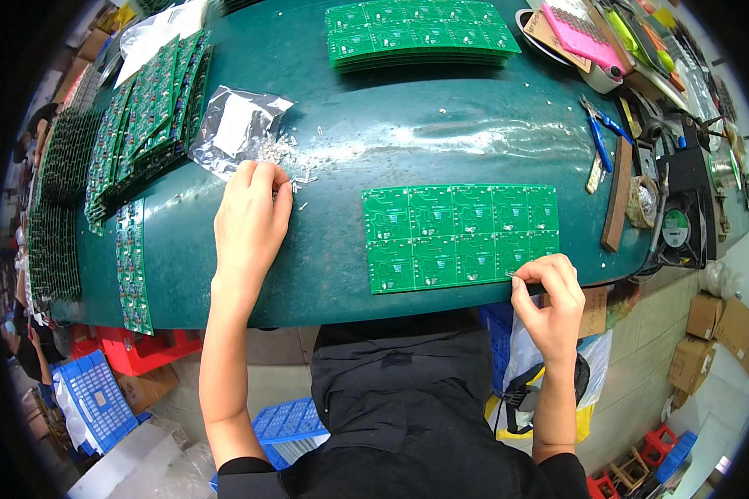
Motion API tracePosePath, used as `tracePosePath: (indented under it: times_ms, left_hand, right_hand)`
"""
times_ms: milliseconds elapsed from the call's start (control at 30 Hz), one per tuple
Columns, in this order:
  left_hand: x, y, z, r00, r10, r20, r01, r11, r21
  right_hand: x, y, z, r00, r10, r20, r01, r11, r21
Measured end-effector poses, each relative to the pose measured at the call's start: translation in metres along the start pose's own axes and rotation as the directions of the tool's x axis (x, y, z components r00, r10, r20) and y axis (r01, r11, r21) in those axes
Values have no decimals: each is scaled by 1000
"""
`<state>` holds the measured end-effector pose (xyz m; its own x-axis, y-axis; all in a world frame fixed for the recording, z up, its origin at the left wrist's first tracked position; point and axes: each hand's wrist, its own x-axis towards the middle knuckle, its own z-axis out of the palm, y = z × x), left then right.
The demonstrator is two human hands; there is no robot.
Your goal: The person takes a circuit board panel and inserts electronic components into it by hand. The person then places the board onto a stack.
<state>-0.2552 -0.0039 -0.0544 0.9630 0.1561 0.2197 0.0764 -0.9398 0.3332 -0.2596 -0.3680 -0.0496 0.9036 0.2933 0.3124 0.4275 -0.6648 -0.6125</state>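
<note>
A green circuit board panel [462, 237], divided into several repeated sections, lies flat on the teal table mat in front of me. At its lower right corner my right hand [551, 291] pinches a small electronic component [512, 275] between thumb and index finger. My left hand [254, 216] is at the edge of a scattered pile of tiny pale components [280, 150], fingers drawn together; whatever they hold is hidden. Partly under that pile lies a clear plastic bag [240, 125] with a white label.
A stack of bare green panels [420, 37] sits at the back. Populated boards [146, 116] lean in stacks on the left, beside a narrow board strip [131, 266]. Blue-handled cutters [601, 133], a wooden bar [617, 195] and a solder reel [722, 173] are on the right.
</note>
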Motion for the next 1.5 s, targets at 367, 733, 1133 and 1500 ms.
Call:
tracePosePath:
  times_ms: [367,733,1133,1500]
  left_hand:
    - [2,-3,1,986,58,-158,-67,996,-50]
    - [-4,33,-19,996,-89,-30,62,866,-497]
    - [-17,93,-12,923,197,332,180,540,-822]
    - [-16,151,8,801,359,479,351,366,-862]
  right_hand:
    - [3,-4,2,995,-104,-3,103,989,-109]
    - [0,-10,3,992,-126,19,127,978,-168]
    - [-1,-9,1,994,-110,19,112,983,-145]
    - [2,-9,-8,997,-30,68,33,998,-49]
